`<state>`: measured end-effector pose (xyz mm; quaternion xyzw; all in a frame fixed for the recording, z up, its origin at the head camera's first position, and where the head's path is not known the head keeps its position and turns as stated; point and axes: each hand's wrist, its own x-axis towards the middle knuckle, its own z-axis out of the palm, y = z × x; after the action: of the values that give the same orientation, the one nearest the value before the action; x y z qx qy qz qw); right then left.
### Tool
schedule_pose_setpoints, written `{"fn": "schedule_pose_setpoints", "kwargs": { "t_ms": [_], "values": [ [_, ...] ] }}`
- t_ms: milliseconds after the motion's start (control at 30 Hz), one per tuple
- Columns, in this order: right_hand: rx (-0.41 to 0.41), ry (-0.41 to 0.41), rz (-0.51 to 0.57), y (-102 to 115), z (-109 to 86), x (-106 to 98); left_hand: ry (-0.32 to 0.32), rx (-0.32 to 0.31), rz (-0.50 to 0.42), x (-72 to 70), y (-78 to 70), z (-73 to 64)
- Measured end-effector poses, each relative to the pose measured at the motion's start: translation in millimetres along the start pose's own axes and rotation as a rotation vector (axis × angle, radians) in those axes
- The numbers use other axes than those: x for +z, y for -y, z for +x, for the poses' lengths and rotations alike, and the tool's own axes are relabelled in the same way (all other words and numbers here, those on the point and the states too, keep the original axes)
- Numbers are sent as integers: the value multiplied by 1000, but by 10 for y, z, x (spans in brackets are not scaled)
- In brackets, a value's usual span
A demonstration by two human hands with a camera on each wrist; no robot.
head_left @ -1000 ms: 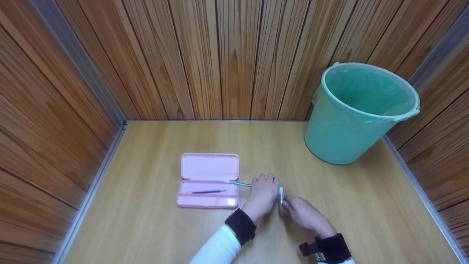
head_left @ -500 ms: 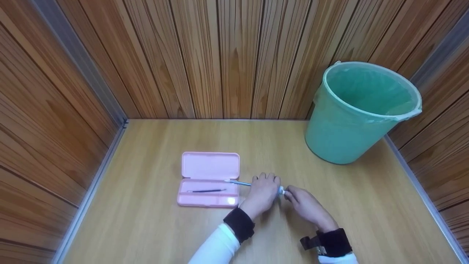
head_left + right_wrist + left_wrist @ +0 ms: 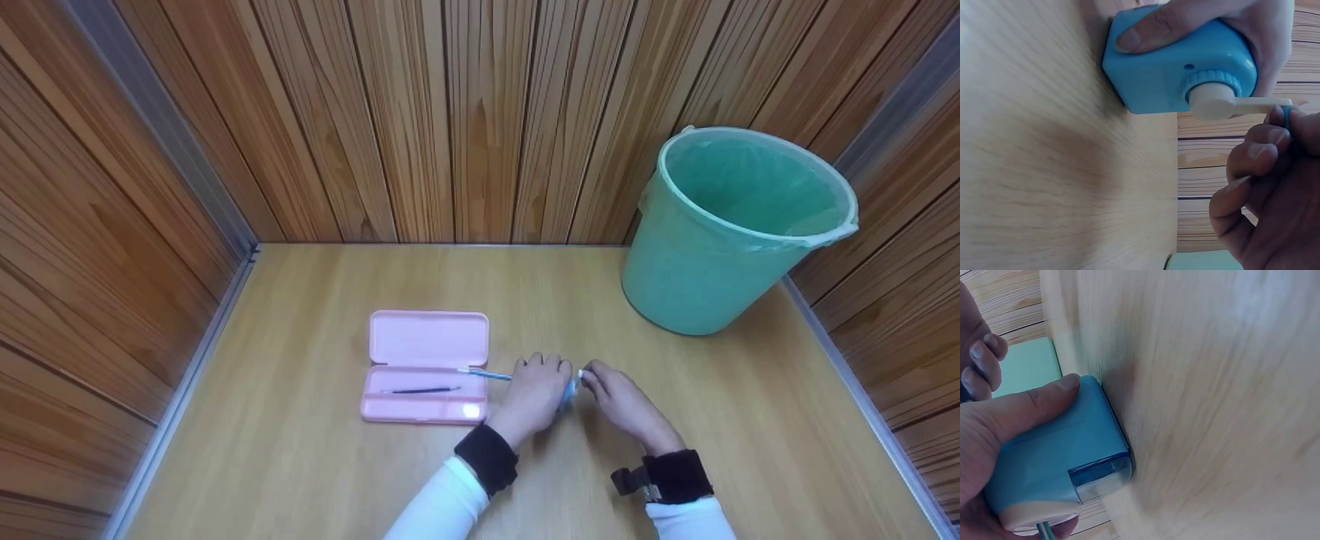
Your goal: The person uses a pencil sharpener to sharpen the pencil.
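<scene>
My left hand (image 3: 536, 394) grips a blue crank pencil sharpener (image 3: 1067, 444) and steadies it on the table, thumb along its side. A light blue pencil (image 3: 491, 374) sticks out of the sharpener's left end; its far end reaches over the pencil case. At the opposite end, a white crank (image 3: 1258, 104) is pinched at its knob between the thumb and index finger of my right hand (image 3: 626, 405). In the head view the left hand covers most of the sharpener. The pencil's tip is hidden inside it.
A pink pencil case (image 3: 429, 337) lies open left of my hands, with a dark pencil (image 3: 424, 390) and a small white piece (image 3: 472, 410) inside. A green lined bin (image 3: 690, 277) stands at the back right. Wood-panelled walls enclose the table.
My right hand has turned the crank from pointing towards me round to the upper side, shifting slightly away from me. The left hand, sharpener and pencil stay nearly where they were.
</scene>
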<state>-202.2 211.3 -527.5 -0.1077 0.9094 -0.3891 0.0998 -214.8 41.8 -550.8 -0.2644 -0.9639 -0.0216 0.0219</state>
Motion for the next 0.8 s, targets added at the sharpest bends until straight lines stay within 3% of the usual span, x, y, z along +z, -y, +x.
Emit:
{"fn": "schedule_pose_setpoints", "kwargs": {
  "t_ms": [500, 800],
  "values": [
    [103, 14, 68, -106, 168, 24, -9, -4, -25, 15, 2, 2],
    [68, 12, 30, -206, 221, 41, -28, -20, 7, 26, -19, 3]
  ]
}}
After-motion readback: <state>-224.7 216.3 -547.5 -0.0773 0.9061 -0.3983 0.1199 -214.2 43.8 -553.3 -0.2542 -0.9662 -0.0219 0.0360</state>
